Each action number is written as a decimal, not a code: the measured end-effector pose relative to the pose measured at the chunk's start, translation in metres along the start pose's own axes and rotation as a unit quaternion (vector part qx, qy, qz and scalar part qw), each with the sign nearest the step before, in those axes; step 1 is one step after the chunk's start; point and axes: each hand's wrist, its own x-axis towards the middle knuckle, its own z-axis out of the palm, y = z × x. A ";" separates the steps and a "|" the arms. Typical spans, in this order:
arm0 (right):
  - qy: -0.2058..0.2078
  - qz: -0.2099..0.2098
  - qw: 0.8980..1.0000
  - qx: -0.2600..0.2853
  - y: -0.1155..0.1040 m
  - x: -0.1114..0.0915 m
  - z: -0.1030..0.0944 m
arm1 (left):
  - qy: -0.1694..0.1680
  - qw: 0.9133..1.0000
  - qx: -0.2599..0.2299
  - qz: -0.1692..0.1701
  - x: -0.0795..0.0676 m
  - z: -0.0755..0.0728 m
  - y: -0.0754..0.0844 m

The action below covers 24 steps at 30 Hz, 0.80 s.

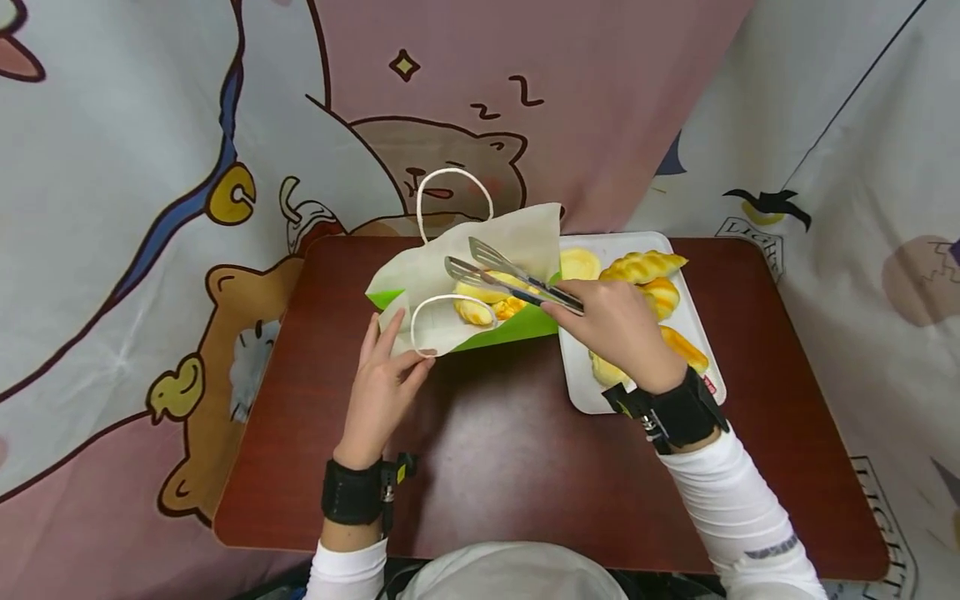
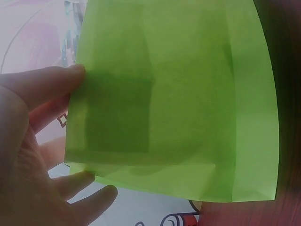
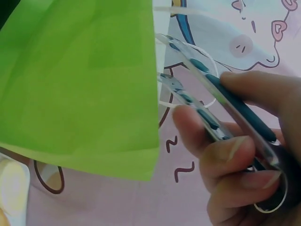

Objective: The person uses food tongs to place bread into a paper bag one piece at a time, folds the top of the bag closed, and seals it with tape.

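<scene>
loading of bread rolls (image 1: 474, 313) into the green paper bag (image 1: 517, 332) appears in hand, with several inside and others on the white tray (image 1: 581, 392); the next move likely calls for taking the tongs (image 1: 557, 296), tips parted and empty, to the tray. the left hand (image 1: 384, 390) rests, fingers spread, against the bag's left edge. the right hand (image 1: 618, 329), reaching across the tray, grips the tongs.

I have a reddish-brown table (image 1: 480, 475) with rounded corners before me, its surface glossy. Behind it I see a pink and white curtain (image 1: 637, 83) printed with cartoons: a sleeping animal face (image 1: 465, 150), a four-pointed star (image 1: 405, 65), a yellow bell (image 1: 225, 196) on a blue ribbon (image 1: 176, 221), a chick (image 1: 180, 390) and, to my right, a black bird (image 1: 776, 204).
</scene>
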 end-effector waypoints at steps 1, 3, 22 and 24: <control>0.004 0.001 1.000 0.008 0.000 -0.001 0.002 | 0.003 1.000 0.000 -0.001 0.000 0.000 0.000; 0.015 0.003 1.000 0.026 0.000 -0.003 0.006 | 0.009 1.000 0.000 -0.002 -0.001 0.000 -0.002; 0.230 0.196 0.921 0.246 0.040 -0.053 0.027 | 0.006 1.000 -0.020 -0.007 0.004 0.008 -0.004; 0.233 0.219 0.912 0.256 0.041 -0.056 0.028 | 0.006 1.000 -0.020 -0.008 0.004 0.008 -0.004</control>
